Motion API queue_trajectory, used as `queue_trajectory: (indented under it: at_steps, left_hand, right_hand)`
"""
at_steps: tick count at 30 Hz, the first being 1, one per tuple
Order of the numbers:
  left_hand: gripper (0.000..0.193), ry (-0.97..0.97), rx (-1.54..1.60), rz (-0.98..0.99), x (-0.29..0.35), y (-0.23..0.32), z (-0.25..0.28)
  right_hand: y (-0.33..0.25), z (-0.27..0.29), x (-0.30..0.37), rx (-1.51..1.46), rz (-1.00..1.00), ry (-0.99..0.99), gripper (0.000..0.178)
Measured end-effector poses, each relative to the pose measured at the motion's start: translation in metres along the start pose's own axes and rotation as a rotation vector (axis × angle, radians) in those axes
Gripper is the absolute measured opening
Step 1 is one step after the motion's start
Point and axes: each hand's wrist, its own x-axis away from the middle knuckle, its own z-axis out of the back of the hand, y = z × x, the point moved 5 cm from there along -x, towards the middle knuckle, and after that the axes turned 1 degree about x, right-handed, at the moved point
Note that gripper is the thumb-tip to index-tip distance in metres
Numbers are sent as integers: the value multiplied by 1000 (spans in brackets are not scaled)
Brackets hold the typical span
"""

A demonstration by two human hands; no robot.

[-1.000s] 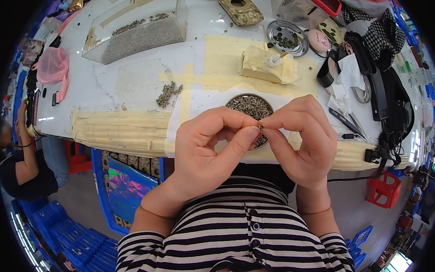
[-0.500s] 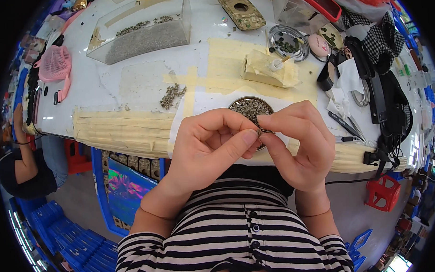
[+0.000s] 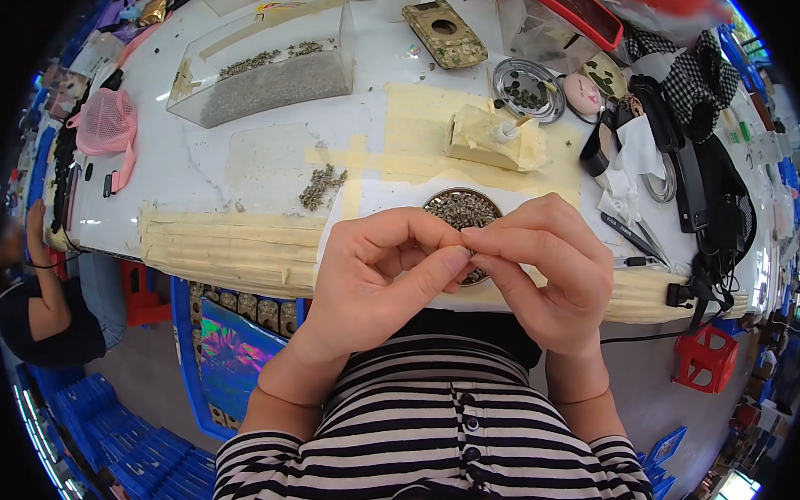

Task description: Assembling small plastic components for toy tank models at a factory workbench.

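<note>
Both hands meet fingertip to fingertip over the near edge of the table. My left hand [image 3: 379, 273] pinches with thumb and forefinger, and my right hand [image 3: 546, 267] does the same from the other side. Whatever lies between the tips is tiny and mostly hidden. Just behind the fingers, partly covered by them, is a round dish [image 3: 461, 193] full of small grey-brown parts. A small pile of similar parts [image 3: 323, 186] lies on the table to the left of the dish.
A clear box [image 3: 275, 87] with tiny grey parts stands at the far left. Behind the dish sits a tape-covered block [image 3: 493, 141], with a camouflage model hull [image 3: 445, 34] farther back. Tweezers [image 3: 633, 235], straps and cloth crowd the right. A blue crate [image 3: 187, 346] is below the table edge.
My fingertips have come closer together and shifted slightly left, with the right hand's fingers pressing in. The whole view has moved slightly; objects on the table stay in place.
</note>
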Motion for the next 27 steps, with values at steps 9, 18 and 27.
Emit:
queue_trajectory:
  at_steps: [9, 18, 27]
  left_hand:
    - [11, 33, -14, 32, -3, -1, 4]
    - [7, 71, 42, 4, 0, 2, 11]
    - [8, 96, 28, -117, -4, 11, 15]
  right_hand:
    - [0, -1, -1, -5, 40, 17, 30]
    - [0, 29, 7, -288, 17, -55, 28]
    - [-72, 12, 41, -1380, 470, -768, 47]
